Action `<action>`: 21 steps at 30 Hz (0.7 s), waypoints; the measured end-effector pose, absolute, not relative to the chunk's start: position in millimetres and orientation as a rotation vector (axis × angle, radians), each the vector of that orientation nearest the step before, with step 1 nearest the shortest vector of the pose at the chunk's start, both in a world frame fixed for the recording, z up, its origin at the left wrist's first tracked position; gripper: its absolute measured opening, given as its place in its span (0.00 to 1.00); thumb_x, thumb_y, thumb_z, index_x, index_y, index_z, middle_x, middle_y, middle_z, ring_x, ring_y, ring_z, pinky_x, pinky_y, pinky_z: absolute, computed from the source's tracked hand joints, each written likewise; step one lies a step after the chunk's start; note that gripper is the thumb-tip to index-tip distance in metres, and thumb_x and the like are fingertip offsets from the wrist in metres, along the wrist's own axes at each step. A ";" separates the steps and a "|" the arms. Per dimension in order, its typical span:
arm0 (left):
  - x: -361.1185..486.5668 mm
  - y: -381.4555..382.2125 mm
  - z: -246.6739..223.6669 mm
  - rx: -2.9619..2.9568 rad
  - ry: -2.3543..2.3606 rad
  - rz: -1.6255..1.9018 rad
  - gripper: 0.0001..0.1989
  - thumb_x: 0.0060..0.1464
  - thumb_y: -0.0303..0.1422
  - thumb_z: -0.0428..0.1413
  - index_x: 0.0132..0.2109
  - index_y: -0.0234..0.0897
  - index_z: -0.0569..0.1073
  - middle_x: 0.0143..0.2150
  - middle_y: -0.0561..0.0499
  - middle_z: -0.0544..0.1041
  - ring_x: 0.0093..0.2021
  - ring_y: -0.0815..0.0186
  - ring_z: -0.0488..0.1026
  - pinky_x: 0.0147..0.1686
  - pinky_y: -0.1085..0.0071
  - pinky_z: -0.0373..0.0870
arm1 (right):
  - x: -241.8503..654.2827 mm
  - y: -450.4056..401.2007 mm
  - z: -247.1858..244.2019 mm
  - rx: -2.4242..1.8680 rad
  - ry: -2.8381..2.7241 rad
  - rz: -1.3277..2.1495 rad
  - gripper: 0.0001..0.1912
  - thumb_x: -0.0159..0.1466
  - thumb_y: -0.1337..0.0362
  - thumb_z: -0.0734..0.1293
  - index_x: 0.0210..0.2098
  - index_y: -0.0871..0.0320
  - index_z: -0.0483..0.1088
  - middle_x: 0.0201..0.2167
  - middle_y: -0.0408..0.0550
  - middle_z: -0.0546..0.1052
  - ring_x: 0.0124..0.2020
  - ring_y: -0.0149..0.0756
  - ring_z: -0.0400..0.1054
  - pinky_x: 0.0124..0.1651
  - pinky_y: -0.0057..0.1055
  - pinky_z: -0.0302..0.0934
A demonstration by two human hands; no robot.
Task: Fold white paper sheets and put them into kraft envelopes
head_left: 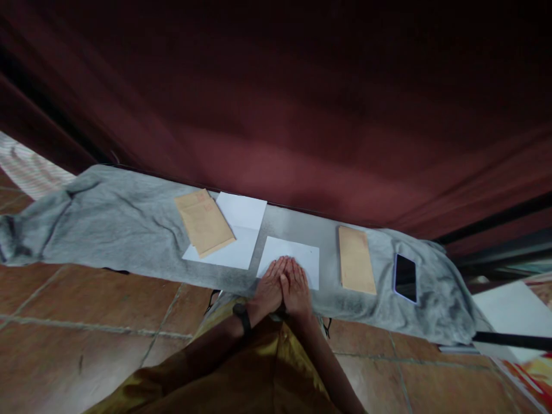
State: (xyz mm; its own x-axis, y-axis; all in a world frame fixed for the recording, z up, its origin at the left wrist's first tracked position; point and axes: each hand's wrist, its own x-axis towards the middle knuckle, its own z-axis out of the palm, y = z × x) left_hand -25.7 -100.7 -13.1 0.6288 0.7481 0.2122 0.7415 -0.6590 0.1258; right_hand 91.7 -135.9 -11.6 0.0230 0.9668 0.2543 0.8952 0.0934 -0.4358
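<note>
A folded white sheet of paper [276, 248] lies in front of me on the grey cloth. My left hand [271, 286] rests flat on its near part, fingers stretched out. Right beside it, my right hand [296, 289] also lies flat on the paper, the two hands touching. Left of them is a larger white sheet [237, 253] with a crease across it, and brown envelopes [204, 223] lie partly over that sheet. On the right side sits a stack of brown envelopes [357, 260].
Grey cloth [125, 224] covers the narrow table, wrinkled at both ends. A phone [405, 278] lies toward the right end. A dark red curtain [276, 155] hangs along the far edge. White paper [517, 316] shows beyond the table at the right, above the tiled floor [107, 299].
</note>
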 end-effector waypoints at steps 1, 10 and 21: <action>-27.5 -100.1 -13.0 2.811 1.280 0.364 0.32 0.67 0.28 0.42 0.75 0.28 0.47 0.76 0.38 0.54 0.75 0.58 0.51 0.73 0.56 0.51 | 93.4 -137.2 -12.8 -1.844 -1.901 0.161 0.30 0.77 0.56 0.49 0.74 0.61 0.48 0.72 0.60 0.59 0.73 0.44 0.51 0.71 0.52 0.51; -51.4 -98.1 1.6 2.816 1.145 0.360 0.36 0.70 0.49 0.45 0.73 0.27 0.53 0.76 0.33 0.52 0.76 0.50 0.46 0.73 0.51 0.46 | 128.6 -151.7 -23.2 -1.954 -1.956 -0.144 0.31 0.77 0.56 0.48 0.73 0.67 0.51 0.71 0.66 0.60 0.72 0.51 0.53 0.70 0.54 0.51; -73.8 -98.1 1.5 2.833 1.157 0.289 0.49 0.64 0.59 0.48 0.74 0.23 0.49 0.76 0.27 0.48 0.76 0.46 0.44 0.72 0.51 0.46 | 153.5 -165.2 -31.5 -2.046 -1.818 -0.329 0.33 0.76 0.54 0.52 0.72 0.69 0.53 0.68 0.70 0.64 0.66 0.56 0.62 0.65 0.55 0.58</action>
